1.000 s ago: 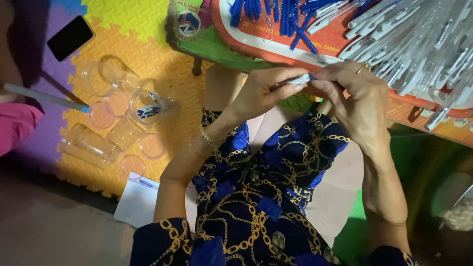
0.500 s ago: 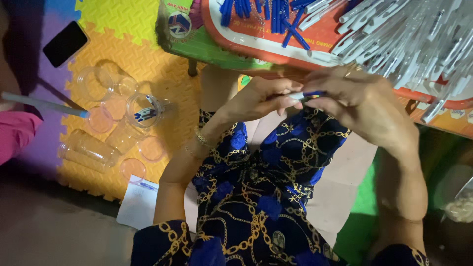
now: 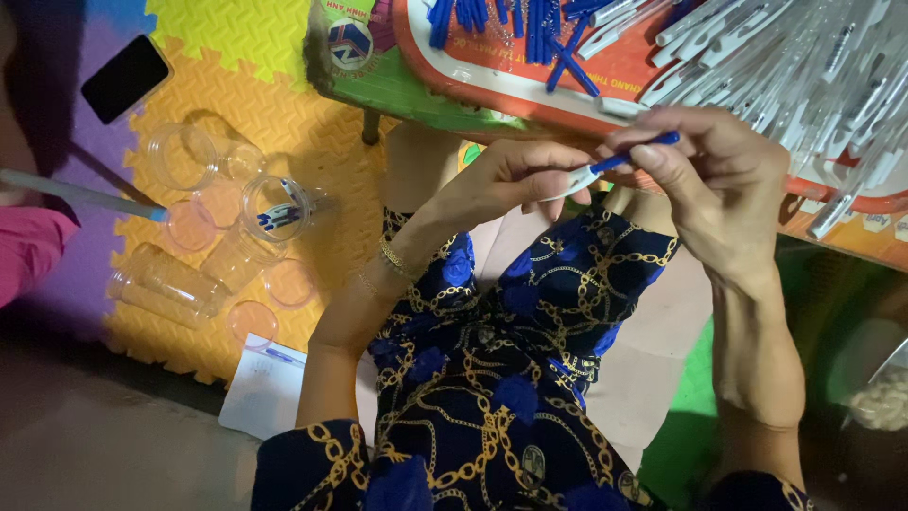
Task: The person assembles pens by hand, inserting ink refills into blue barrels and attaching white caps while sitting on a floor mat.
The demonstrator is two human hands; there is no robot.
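Note:
My left hand (image 3: 515,180) pinches a white pen barrel (image 3: 577,180) over my lap. My right hand (image 3: 714,180) grips a blue pen part (image 3: 638,154) whose end meets the barrel's end. Both hands hover just below the edge of an orange tray (image 3: 511,90). On that tray lie several loose blue pen parts (image 3: 530,24) and a big heap of white pen barrels (image 3: 785,57).
Several clear plastic jars (image 3: 274,203) and lids lie on a yellow foam mat (image 3: 236,38) to the left; one jar holds pens. A black phone (image 3: 126,78) lies at the upper left. A paper sheet (image 3: 265,388) lies on the floor. Another person's pink sleeve (image 3: 28,251) shows at left.
Both hands have dropped slightly from the tray edge. The blue part now sticks out further to the right of the white barrel.

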